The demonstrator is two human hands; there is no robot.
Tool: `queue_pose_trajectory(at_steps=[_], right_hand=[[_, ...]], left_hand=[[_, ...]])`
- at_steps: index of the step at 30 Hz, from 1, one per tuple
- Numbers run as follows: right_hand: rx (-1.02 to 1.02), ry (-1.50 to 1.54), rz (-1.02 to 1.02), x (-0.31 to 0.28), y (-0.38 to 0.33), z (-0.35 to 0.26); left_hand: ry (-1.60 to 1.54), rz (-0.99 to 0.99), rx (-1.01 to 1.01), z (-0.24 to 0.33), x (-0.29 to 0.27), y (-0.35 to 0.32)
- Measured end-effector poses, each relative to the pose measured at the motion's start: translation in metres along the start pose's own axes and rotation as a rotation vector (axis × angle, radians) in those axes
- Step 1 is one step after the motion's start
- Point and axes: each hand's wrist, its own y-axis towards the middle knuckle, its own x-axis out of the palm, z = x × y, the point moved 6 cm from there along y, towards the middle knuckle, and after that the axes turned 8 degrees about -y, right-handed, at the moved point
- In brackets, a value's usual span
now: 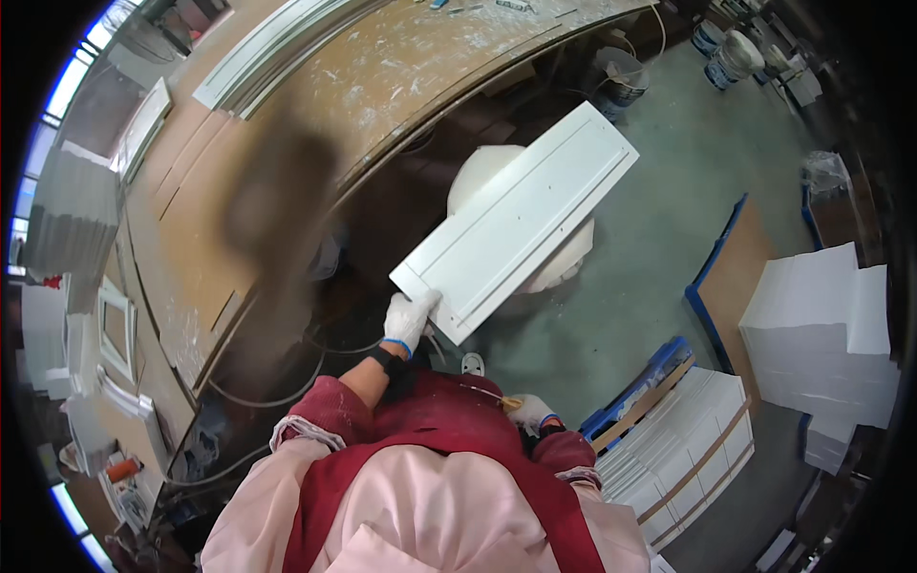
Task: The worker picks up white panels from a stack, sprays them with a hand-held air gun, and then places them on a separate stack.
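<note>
A long white panel point(516, 224) with a grooved, framed face lies slanted in front of me, its far end up and to the right. My left hand point(409, 320), in a white glove with a blue cuff, grips the panel's near corner, thumb on top. Beneath the panel, a cream-coloured rounded thing point(478, 177) shows on both sides; its kind is mostly hidden. My right hand point(531, 412), also gloved, is closed at my lap around a screwdriver point(511, 402) with a yellowish handle. Its thin shaft points left across my dark red apron.
A long brown workbench point(382, 95) with white smears runs along the left, carrying white strips point(277, 48). White panels point(683, 449) are stacked at the lower right, near another white stack point(817, 334). Buckets point(734, 59) stand far right on the green floor point(659, 248). A dark blur covers part of the left.
</note>
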Motion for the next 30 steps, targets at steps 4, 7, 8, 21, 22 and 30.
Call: queue_pose_trajectory(at_steps=[4, 7, 8, 21, 22, 30], right_hand=[[-0.09, -0.082, -0.058, 0.004, -0.005, 0.022], [-0.127, -0.158, -0.076, 0.01, -0.004, 0.028], [-0.13, -0.158, -0.076, 0.011, -0.007, 0.032], [-0.153, 0.126, -0.028, 0.015, -0.034, 0.052], [-0.199, 0.136, -0.035, 0.018, -0.03, 0.056], [-0.233, 0.143, -0.043, 0.041, -0.061, 0.027]], left_hand=[[0.111, 0.26, -0.017, 0.032, 0.03, -0.046], [0.09, 0.138, 0.085, 0.012, 0.022, -0.022], [0.061, 0.14, 0.012, 0.009, 0.021, -0.021], [0.193, 0.212, -0.049, 0.0, 0.028, -0.029], [0.186, 0.199, -0.045, 0.001, 0.03, -0.028], [0.969, 0.011, 0.377, 0.014, 0.012, -0.002]])
